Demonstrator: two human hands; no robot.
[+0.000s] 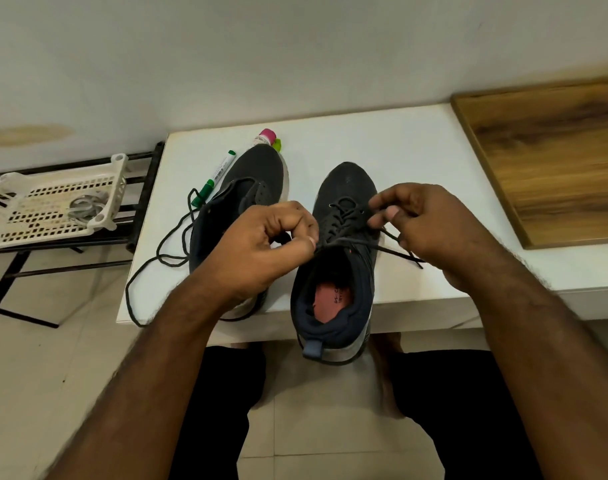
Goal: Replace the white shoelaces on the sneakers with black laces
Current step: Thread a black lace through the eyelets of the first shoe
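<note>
Black lace (351, 239) across the right sneaker (337, 258) at the table edge (434, 299), pinched by left hand (264, 247) and right hand (423, 223); likely to slip or tighten unevenly if pulled lopsidedly

Both bare forearms reach forward from the lower corners, converging toward the middle; the left hand (261, 244) is curled, back of the hand up, thumb and forefinger pinched together on a thin dark cord. The right hand (430, 223) sits opposite and well apart; its fingers bend inward, thumb and fingertips pinching likewise.
</note>
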